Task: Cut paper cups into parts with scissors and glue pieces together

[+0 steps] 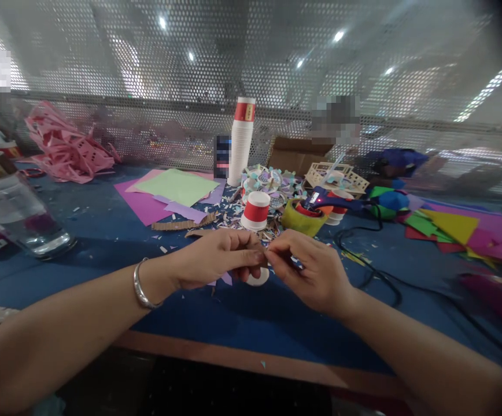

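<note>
My left hand (229, 257) and my right hand (307, 268) meet fingertip to fingertip above the blue tabletop (233, 329). Both are closed in a pinch around something too small to make out. Partly hidden below the fingers is a white round piece (258, 277). Just beyond my hands stands an upturned red and white paper cup (256, 211). To its right, a dark glue gun (327, 199) rests on a yellow roll (301, 222). Strips of brown corrugated cardboard (185, 223) and many paper scraps lie behind my left hand.
A tall stack of paper cups (241, 147) stands at the back. Colored paper sheets (175, 186) lie left of it. A glass of water (29, 211) is at far left, near pink strips (71, 147). A black cable (390, 276) snakes along the right side, near more colored paper (454, 225).
</note>
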The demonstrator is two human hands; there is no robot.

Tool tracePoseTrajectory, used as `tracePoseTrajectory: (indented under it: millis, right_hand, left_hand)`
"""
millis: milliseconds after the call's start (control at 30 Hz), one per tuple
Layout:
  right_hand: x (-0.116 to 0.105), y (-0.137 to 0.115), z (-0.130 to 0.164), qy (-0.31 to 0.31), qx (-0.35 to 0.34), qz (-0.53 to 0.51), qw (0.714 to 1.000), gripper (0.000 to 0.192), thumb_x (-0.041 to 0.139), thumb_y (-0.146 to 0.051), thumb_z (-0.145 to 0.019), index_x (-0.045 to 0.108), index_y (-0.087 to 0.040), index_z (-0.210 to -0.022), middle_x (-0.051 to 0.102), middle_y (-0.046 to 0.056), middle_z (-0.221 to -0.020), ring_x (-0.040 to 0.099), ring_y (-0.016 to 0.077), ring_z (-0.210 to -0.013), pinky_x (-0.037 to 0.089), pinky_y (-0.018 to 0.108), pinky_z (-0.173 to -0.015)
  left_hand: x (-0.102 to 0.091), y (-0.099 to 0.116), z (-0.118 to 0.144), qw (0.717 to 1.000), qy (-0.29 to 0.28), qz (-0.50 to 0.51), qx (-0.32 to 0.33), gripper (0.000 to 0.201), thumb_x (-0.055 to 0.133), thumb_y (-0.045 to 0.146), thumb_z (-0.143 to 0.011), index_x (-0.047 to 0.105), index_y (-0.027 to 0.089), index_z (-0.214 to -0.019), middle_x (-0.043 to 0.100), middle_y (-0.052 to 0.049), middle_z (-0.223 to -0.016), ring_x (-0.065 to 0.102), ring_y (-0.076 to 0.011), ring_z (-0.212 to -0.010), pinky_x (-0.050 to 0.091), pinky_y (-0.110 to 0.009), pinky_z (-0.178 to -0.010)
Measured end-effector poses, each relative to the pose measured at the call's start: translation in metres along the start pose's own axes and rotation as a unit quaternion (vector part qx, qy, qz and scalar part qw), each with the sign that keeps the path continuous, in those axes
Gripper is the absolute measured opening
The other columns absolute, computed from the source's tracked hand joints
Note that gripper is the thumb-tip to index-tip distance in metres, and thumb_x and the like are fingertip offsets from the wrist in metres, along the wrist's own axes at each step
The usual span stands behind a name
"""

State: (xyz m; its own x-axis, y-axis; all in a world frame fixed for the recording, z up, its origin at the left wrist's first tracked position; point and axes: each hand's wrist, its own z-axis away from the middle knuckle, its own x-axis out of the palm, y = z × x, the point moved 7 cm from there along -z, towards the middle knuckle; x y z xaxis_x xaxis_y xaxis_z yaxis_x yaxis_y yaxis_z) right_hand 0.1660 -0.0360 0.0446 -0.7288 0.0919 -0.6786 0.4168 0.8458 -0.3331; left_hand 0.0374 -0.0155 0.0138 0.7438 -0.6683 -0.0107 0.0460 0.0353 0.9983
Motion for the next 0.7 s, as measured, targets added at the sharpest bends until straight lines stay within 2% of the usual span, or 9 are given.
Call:
tracePoseTrajectory:
  millis: [67, 133, 300, 400, 500, 600, 700]
  right_hand:
    - [-0.004, -0.002, 0.000, 0.029, -0.015, 0.015, 0.999, 0.008, 0.058, -0.013, -0.095, 0.057, -0.019, -0.090, 0.061, 0.001, -0.079, 0.055, 0.0126, -0.069, 0.044, 0.026, -0.064]
    - [-0.006, 0.000, 0.000, 0.040, -0.016, 0.021, 0.999, 0.008, 0.058, -0.013, -0.095, 0.057, -0.019, -0.090, 0.062, 0.001, -0.079, 0.056, 0.0126, -0.068, 0.045, 0.026, -0.064]
    - [0.000, 0.011, -0.001, -0.010, 0.031, -0.021, 0.999, 0.005, 0.057, -0.020, -0.098, 0.060, -0.018, -0.095, 0.064, 0.002, -0.082, 0.060, 0.0131, -0.071, 0.047, 0.025, -0.066]
    - [0.005, 0.012, -0.001, -0.041, 0.041, -0.043, 0.997, 0.008, 0.056, -0.021, -0.098, 0.061, -0.018, -0.093, 0.061, 0.001, -0.079, 0.057, 0.0126, -0.069, 0.045, 0.025, -0.064]
    - [0.007, 0.005, -0.001, -0.050, 0.016, -0.047, 0.998, 0.012, 0.056, -0.016, -0.096, 0.060, -0.018, -0.086, 0.057, 0.000, -0.073, 0.053, 0.0115, -0.065, 0.042, 0.024, -0.061]
    - [0.006, -0.005, -0.001, -0.035, -0.015, -0.050, 0.998, 0.012, 0.056, -0.012, -0.094, 0.059, -0.017, -0.084, 0.056, 0.000, -0.072, 0.051, 0.0107, -0.062, 0.041, 0.024, -0.059]
    - [0.001, -0.012, -0.002, 0.001, -0.036, -0.033, 0.999, 0.011, 0.056, -0.010, -0.093, 0.060, -0.017, -0.086, 0.057, 0.001, -0.073, 0.052, 0.0114, -0.063, 0.043, 0.025, -0.060]
  left_hand:
    - [0.003, -0.003, -0.002, 0.999, 0.010, 0.047, 0.001, 0.021, 0.064, 0.034, -0.093, 0.059, 0.016, -0.084, 0.060, 0.001, -0.072, 0.052, -0.0072, -0.060, 0.039, -0.022, -0.057]
    - [0.003, -0.003, -0.004, 0.998, 0.023, 0.049, 0.009, 0.022, 0.063, 0.034, -0.094, 0.059, 0.015, -0.085, 0.060, 0.001, -0.071, 0.052, -0.0072, -0.060, 0.039, -0.022, -0.057]
    - [-0.006, 0.001, -0.004, 0.996, 0.052, -0.048, 0.050, 0.017, 0.061, 0.030, -0.093, 0.057, 0.015, -0.088, 0.060, 0.002, -0.072, 0.055, -0.0084, -0.060, 0.043, -0.023, -0.057]
    - [-0.009, 0.003, -0.002, 0.994, 0.038, -0.087, 0.053, 0.015, 0.060, 0.030, -0.093, 0.057, 0.016, -0.087, 0.062, 0.001, -0.073, 0.056, -0.0086, -0.059, 0.045, -0.023, -0.057]
    - [-0.007, 0.000, -0.001, 0.994, 0.000, -0.113, 0.010, 0.014, 0.060, 0.029, -0.092, 0.059, 0.016, -0.087, 0.064, 0.000, -0.073, 0.058, -0.0096, -0.060, 0.046, -0.024, -0.057]
    - [-0.004, -0.002, 0.000, 0.996, -0.013, -0.085, -0.013, 0.014, 0.062, 0.028, -0.090, 0.060, 0.016, -0.083, 0.063, 0.001, -0.070, 0.057, -0.0088, -0.059, 0.043, -0.022, -0.055]
    - [0.000, -0.005, -0.002, 1.000, -0.003, -0.002, -0.012, 0.018, 0.062, 0.031, -0.090, 0.060, 0.016, -0.080, 0.063, 0.002, -0.067, 0.054, -0.0068, -0.057, 0.037, -0.020, -0.052]
